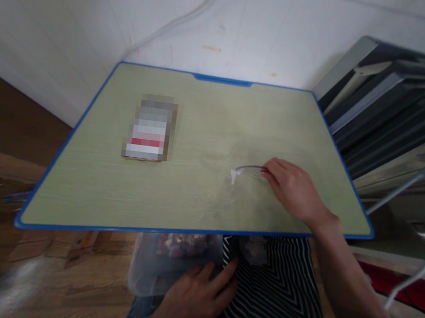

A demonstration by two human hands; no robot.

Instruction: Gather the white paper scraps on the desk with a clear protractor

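Note:
My right hand (pixel 294 189) is closed in a pinch on slim curved tweezers (pixel 249 166) over the right half of the table (pixel 177 196). A small white scrap (pixel 233 176) is at the tips of the tweezers, close to the tabletop. Below the front edge, my left hand (pixel 199 294) rests with fingers bent and apart, by a clear plastic box (pixel 140 269) and a black-and-white striped cloth (pixel 278 285). I see nothing held in it. Loose pale bits (pixel 182 244) lie in the box. A clear lump (pixel 255 249) sits on the cloth, partly under the table edge.
A blurred-out flat rectangular item (pixel 148 130) lies on the table's left half. Behind stands a white wall (pixel 251 29) with a cable (pixel 183 16). Dark folded panels (pixel 383 92) lean at the right. Wooden flooring (pixel 39 272) shows at lower left.

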